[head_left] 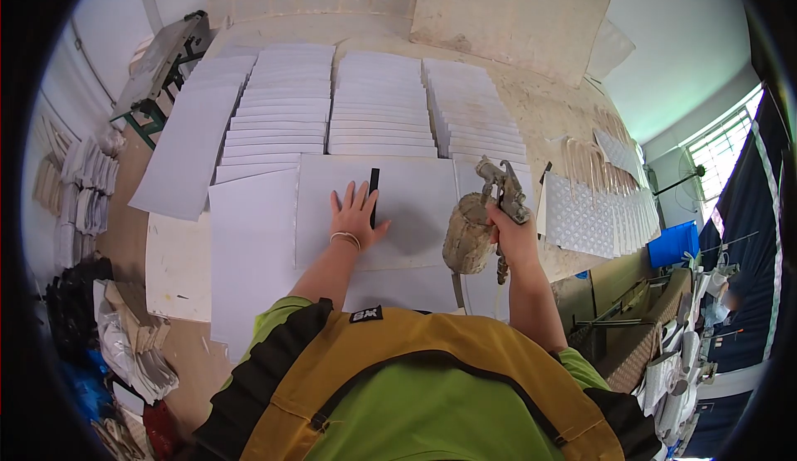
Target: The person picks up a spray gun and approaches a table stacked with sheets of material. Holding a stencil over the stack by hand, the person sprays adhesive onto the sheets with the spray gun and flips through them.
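My left hand (358,216) lies with its fingers spread on a white sheet (415,220), beside a narrow black strip (375,187). A bracelet circles that wrist. On the right, my right hand (510,232) is wrapped round the handle of a spray gun (501,188), whose cup (466,237) is crusted with dried residue. The gun is over the right part of the white sheets, with a hose below it. Beyond my hands, overlapping white sheets (286,112) lie in several rows across the table.
Patterned sheets (581,212) with pale handles lie at the table's right. A blue bin (672,245) and a fan (691,174) stand beyond. Large boards (510,12) lean at the back. Stacked bundles (83,179) and bags (75,303) line the left side.
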Motion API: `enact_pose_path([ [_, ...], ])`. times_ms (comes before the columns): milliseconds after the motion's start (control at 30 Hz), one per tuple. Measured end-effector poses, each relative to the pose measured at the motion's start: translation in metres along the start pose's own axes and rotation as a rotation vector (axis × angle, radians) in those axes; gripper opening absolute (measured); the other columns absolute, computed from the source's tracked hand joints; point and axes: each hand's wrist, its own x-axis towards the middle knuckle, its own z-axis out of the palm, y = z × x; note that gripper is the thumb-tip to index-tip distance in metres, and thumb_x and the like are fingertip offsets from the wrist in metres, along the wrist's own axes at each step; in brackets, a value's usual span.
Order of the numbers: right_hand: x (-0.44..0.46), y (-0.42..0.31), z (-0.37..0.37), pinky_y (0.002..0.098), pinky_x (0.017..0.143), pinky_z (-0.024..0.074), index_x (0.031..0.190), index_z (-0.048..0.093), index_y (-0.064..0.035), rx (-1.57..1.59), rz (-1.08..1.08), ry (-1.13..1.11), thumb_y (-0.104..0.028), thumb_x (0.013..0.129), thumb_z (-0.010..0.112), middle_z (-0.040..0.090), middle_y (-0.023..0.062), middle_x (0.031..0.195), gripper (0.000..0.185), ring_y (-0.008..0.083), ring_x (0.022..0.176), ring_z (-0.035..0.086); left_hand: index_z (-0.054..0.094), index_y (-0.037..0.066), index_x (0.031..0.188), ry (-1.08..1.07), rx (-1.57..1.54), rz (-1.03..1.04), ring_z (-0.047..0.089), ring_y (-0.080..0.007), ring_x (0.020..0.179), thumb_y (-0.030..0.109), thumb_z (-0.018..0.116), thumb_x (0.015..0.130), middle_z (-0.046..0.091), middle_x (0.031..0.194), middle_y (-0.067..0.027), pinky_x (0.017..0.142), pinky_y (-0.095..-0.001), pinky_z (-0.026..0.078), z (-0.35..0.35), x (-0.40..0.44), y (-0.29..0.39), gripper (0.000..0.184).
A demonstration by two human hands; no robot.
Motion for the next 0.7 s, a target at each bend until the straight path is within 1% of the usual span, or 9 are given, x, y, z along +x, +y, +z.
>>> enact_pose_path([
  [67,0.002,0.002,0.002,0.0237,0.039,0.0363,0.075,0.056,-0.0005,0.008,0.006,-0.001,-0.015,0.083,0.063,0.054,0.0032,0.062,0.018,0.0091,0.043,0.046,0.037,0.016,0.136,0.007,0.001,-0.001,0.017,-0.028,0.136,0.055,0.055,0.078,0.027,0.145,-0.0053,0.107,-0.0572,0.007,0.0,0.0,-0.001,0.072],
  [167,0.009,0.005,0.0,0.0236,0.039,0.0368,0.075,0.056,0.0003,0.034,-0.002,0.069,-0.016,0.083,0.063,0.054,0.0036,0.062,0.019,0.0093,0.043,0.046,0.038,0.016,0.135,0.011,-0.014,0.007,0.018,-0.0283,0.135,0.053,0.055,0.077,0.027,0.145,-0.006,0.106,-0.059,0.008,0.0,0.0,-0.001,0.071],
  [333,0.014,0.0,0.008,0.0238,0.039,0.0373,0.076,0.057,0.0009,-0.002,-0.007,0.038,-0.016,0.083,0.063,0.054,0.0038,0.062,0.019,0.0097,0.042,0.046,0.038,0.016,0.135,0.017,-0.003,0.014,0.018,-0.0282,0.135,0.054,0.055,0.077,0.028,0.144,-0.0059,0.106,-0.0589,0.008,0.0,-0.001,0.0,0.071],
  [433,0.015,-0.006,0.017,0.0233,0.039,0.0348,0.07,0.059,-0.0037,0.035,0.012,0.02,-0.016,0.083,0.062,0.053,0.0012,0.061,0.018,0.0084,0.041,0.044,0.04,0.016,0.134,0.034,-0.013,0.013,0.019,-0.0283,0.135,0.052,0.057,0.076,0.028,0.144,-0.0056,0.106,-0.0579,0.008,0.0,-0.001,0.0,0.071],
  [467,0.018,-0.005,0.017,0.0233,0.039,0.0348,0.07,0.059,-0.0037,0.04,0.014,0.021,-0.016,0.083,0.062,0.053,0.0012,0.061,0.018,0.0084,0.041,0.044,0.04,0.016,0.134,0.032,-0.008,0.015,0.019,-0.0283,0.135,0.052,0.057,0.076,0.028,0.144,-0.0056,0.106,-0.0579,0.008,0.0,-0.001,0.0,0.071],
  [567,0.03,-0.002,0.013,0.0248,0.04,0.0389,0.078,0.058,0.0009,0.018,0.004,0.038,-0.016,0.082,0.063,0.054,0.0035,0.062,0.018,0.0098,0.043,0.047,0.04,0.016,0.134,0.04,-0.007,0.011,0.02,-0.0284,0.135,0.052,0.058,0.075,0.029,0.144,-0.0057,0.106,-0.0582,0.009,-0.001,-0.001,0.0,0.07],
  [700,0.041,-0.001,0.014,0.0253,0.04,0.0396,0.077,0.058,0.0013,-0.047,0.008,0.038,-0.017,0.082,0.063,0.054,0.0035,0.062,0.02,0.0102,0.043,0.047,0.041,0.016,0.133,0.047,-0.008,0.009,0.02,-0.0284,0.135,0.051,0.058,0.075,0.03,0.144,-0.0056,0.106,-0.0583,0.01,-0.001,-0.001,0.001,0.07],
])
